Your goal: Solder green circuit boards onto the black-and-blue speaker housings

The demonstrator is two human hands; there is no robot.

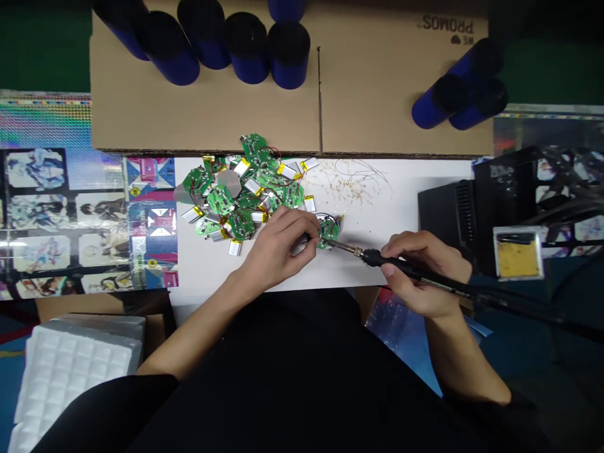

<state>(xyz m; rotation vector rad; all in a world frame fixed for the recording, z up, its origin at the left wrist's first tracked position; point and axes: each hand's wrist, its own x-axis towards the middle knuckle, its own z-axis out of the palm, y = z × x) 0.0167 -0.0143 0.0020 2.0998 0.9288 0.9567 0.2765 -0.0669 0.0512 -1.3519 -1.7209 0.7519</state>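
Note:
My right hand (pixel 422 270) is closed around a soldering iron (pixel 372 257), its metal tip pointing left and reaching a green circuit board (pixel 329 233) on the white work surface (pixel 372 211). Thin wires curl over that board. At the board's left edge my left hand (pixel 290 242) is closed in a pinch; something small and dark shows between thumb and fingers, too hidden to name. Beyond the left hand lies a pile of green circuit boards (pixel 224 198), with small silver batteries (pixel 253 186) with yellow ends wired among them.
A cardboard box (pixel 368 100) runs along the back, carrying several dark blue cylinders (pixel 289 63). Bits of solder or scrap (pixel 349 185) litter the surface. To the right stand a black box-shaped unit (pixel 443 211) and a tray with a yellow sponge (pixel 518 255). White foam trays (pixel 80 365) sit lower left.

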